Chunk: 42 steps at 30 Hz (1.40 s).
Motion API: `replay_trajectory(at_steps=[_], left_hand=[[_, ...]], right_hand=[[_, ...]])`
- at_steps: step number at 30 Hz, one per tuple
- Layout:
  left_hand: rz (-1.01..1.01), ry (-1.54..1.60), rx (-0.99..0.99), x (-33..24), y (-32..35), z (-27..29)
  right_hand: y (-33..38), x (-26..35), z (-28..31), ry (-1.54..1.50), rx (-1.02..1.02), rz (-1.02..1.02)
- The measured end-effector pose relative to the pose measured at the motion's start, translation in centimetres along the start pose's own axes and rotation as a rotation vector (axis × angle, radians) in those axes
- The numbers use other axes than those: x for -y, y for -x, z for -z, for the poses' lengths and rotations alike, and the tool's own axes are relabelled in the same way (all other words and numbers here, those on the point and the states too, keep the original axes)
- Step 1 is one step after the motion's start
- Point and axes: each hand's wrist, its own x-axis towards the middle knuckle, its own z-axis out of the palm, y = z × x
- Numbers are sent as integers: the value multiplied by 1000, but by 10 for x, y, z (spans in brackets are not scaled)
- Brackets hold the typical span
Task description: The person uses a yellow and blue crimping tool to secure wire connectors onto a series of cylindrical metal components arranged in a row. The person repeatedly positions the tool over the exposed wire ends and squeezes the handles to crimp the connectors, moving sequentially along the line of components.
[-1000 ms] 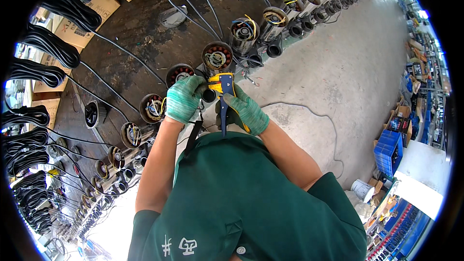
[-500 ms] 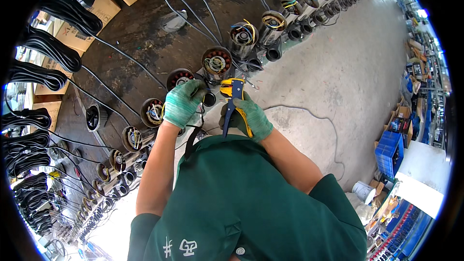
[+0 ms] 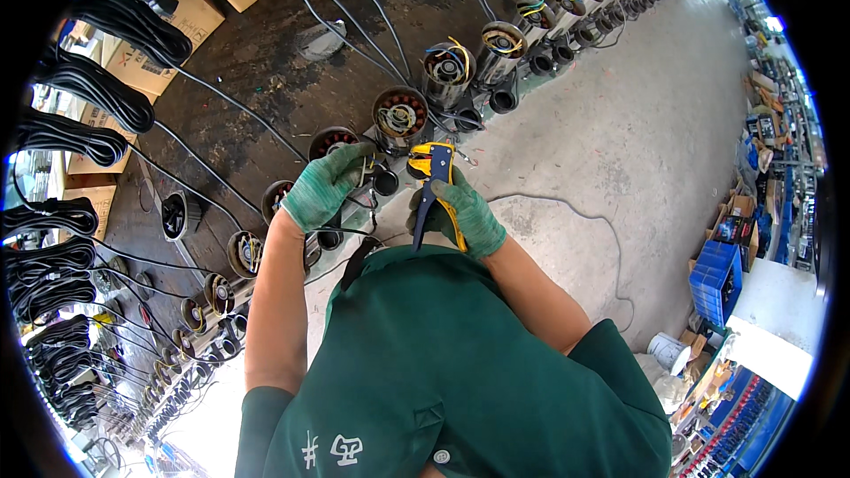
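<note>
My right hand (image 3: 474, 217), in a green glove, grips a wire stripper (image 3: 436, 173) with dark blue and yellow handles, its yellow jaws tilted up and to the left. My left hand (image 3: 323, 186), also gloved, is closed at the fingertips on thin wires (image 3: 367, 168). It is just in front of an open motor housing (image 3: 333, 140) and partly covers it. Another motor housing (image 3: 400, 112), with reddish windings and loose pale wires inside, stands just beyond the stripper. A black round cap (image 3: 385, 182) sits between my two hands.
A long row of motor housings (image 3: 447, 69) with coloured wires runs along the dark worktable's (image 3: 257, 80) edge. Bundled black cables (image 3: 102, 102) and cartons (image 3: 164, 44) line the left. Right lie a concrete floor (image 3: 602, 142), a loose cable (image 3: 611, 239) and a blue crate (image 3: 715, 279).
My left hand has shifted slightly left and down, turning so the wires at its fingertips show. The wire stripper in my right hand has moved slightly to the right.
</note>
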Motion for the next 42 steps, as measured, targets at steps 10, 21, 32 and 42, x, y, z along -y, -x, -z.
replay_trajectory(at_steps=[10, 21, 32, 42], left_hand=[[-162, -348, -221, 6, -14, -19], [-248, -585, -120, -8, -20, -24], [-225, -599, -55, -11, -22, -22], [-292, -554, -64, -7, -17, -17]], right_hand=[[3, 7, -13, 108, 24, 1], [1, 21, -17, 230, 135, -79], [-4, 27, -5, 289, 140, -161], [-3, 26, -10, 212, 37, -173]])
